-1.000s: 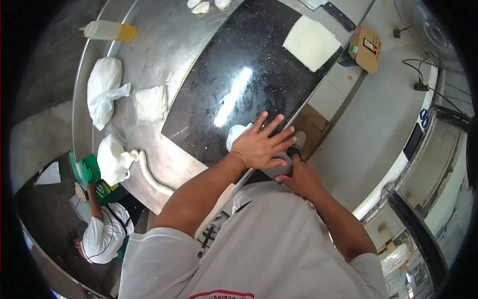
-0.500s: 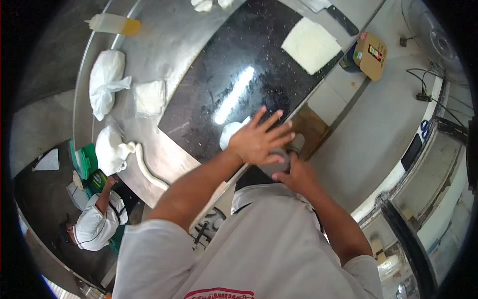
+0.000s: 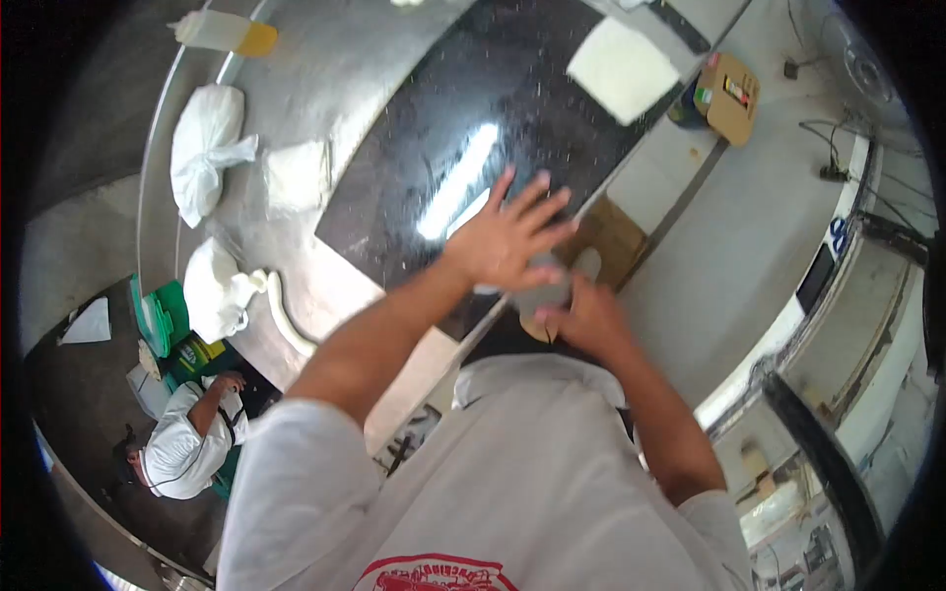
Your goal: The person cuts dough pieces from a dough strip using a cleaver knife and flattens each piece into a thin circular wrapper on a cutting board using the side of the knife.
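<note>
My left hand point(image 3: 510, 234) is spread flat, fingers apart, over the black work slab point(image 3: 394, 177) near its front edge. Part of a white piece point(image 3: 473, 209) shows beside its fingers; the rest is hidden beneath the hand. Close to the left palm, my right hand point(image 3: 594, 317) is closed on a smooth, grey, rounded object point(image 3: 541, 287), blurred and partly covered, whose kind I cannot make out. At the slab's far right corner lies a flat white square sheet point(image 3: 623, 71).
On the metal counter to the left are a squeeze bottle point(image 3: 225, 33), a tied white bag point(image 3: 207, 153), a flat clear packet point(image 3: 297, 177), and another white bag point(image 3: 212, 293) beside a dough rope point(image 3: 287, 315). A knife handle point(image 3: 680, 27) lies at top right. Another person point(image 3: 187, 438) is at lower left.
Both hands have shifted slightly away from my body, the grey object moving with the right. Less of the white piece under my left hand shows. The camera view has tilted a little.
</note>
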The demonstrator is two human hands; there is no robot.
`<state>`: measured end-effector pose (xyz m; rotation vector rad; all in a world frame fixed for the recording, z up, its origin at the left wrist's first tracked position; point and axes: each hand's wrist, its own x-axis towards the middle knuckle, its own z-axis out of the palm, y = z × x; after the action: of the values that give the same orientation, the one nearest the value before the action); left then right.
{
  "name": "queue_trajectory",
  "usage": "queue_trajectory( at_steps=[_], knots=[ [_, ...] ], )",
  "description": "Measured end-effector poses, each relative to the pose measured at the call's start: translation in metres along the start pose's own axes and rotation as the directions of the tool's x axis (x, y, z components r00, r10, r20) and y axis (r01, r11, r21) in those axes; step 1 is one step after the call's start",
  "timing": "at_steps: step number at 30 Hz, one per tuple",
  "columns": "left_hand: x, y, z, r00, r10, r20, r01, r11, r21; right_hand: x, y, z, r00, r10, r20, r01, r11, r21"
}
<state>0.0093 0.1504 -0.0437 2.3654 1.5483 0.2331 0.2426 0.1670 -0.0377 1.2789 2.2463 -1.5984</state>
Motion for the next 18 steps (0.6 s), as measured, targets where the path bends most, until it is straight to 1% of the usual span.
queue_trajectory(
  at_steps=[2, 3, 4, 5, 6, 8, 9, 10, 11, 12, 14, 15, 16, 18],
  knots=[
    [0.026, -0.016, -0.004, 0.986, 0.076, -0.149, -0.043, 0.977, 0.209, 0.018, -0.018, -0.033, 0.985, 0.172, 0.023, -0.166, 0.973, -0.158],
    [0.038, -0.027, -0.008, 0.979, 0.104, -0.178, -0.061, 0.97, 0.235, 0.026, -0.022, -0.045, 0.992, 0.117, -0.043, -0.123, 0.97, -0.208],
    [0.049, -0.036, -0.014, 0.965, 0.097, -0.243, -0.036, 0.969, 0.243, 0.031, -0.03, -0.056, 0.992, 0.061, -0.11, -0.088, 0.962, -0.259],
    [0.054, -0.038, -0.014, 0.952, 0.081, -0.297, -0.012, 0.974, 0.226, 0.033, -0.038, -0.063, 0.988, 0.065, -0.14, -0.1, 0.958, -0.267],
    [0.056, -0.039, -0.016, 0.947, 0.089, -0.307, -0.022, 0.977, 0.213, 0.036, -0.047, -0.067, 0.984, 0.092, -0.149, -0.129, 0.957, -0.259],
    [0.054, -0.039, -0.032, 0.883, 0.007, -0.469, 0.102, 0.973, 0.207, 0.026, -0.052, -0.053, 0.98, 0.135, -0.146, -0.17, 0.95, -0.262],
    [0.046, -0.037, -0.042, 0.869, -0.122, -0.48, 0.16, 0.986, 0.039, 0.015, -0.048, -0.034, 0.961, 0.129, -0.244, -0.176, 0.968, -0.178],
    [0.037, -0.033, -0.049, 0.863, -0.254, -0.438, 0.28, 0.96, -0.005, 0.003, -0.043, -0.015, 0.931, 0.126, -0.342, -0.169, 0.981, -0.098],
    [0.026, -0.026, -0.059, 0.867, -0.443, -0.227, 0.414, 0.895, -0.166, -0.015, -0.03, 0.009, 0.939, 0.041, -0.342, -0.053, 0.998, -0.026],
    [0.012, -0.019, -0.067, 0.817, -0.577, 0.012, 0.556, 0.781, -0.286, -0.038, -0.024, 0.029, 0.948, 0.074, -0.308, -0.084, 0.996, -0.019],
    [-0.015, -0.025, -0.044, 0.849, -0.428, 0.311, 0.528, 0.725, -0.443, -0.084, -0.008, 0.063, 0.959, 0.145, -0.244, -0.156, 0.987, -0.027],
    [-0.029, -0.017, -0.045, 0.852, -0.463, 0.244, 0.519, 0.686, -0.511, -0.1, 0.001, 0.071, 0.957, 0.19, -0.22, -0.203, 0.979, -0.034],
    [-0.041, -0.009, -0.053, 0.822, -0.528, 0.213, 0.548, 0.633, -0.547, -0.106, -0.01, 0.063, 0.958, 0.173, -0.23, -0.189, 0.981, -0.048],
    [-0.055, -0.011, -0.036, 0.758, -0.648, 0.078, 0.558, 0.581, -0.593, -0.118, -0.031, 0.044, 0.954, 0.217, -0.208, -0.235, 0.97, -0.065]
  ],
)
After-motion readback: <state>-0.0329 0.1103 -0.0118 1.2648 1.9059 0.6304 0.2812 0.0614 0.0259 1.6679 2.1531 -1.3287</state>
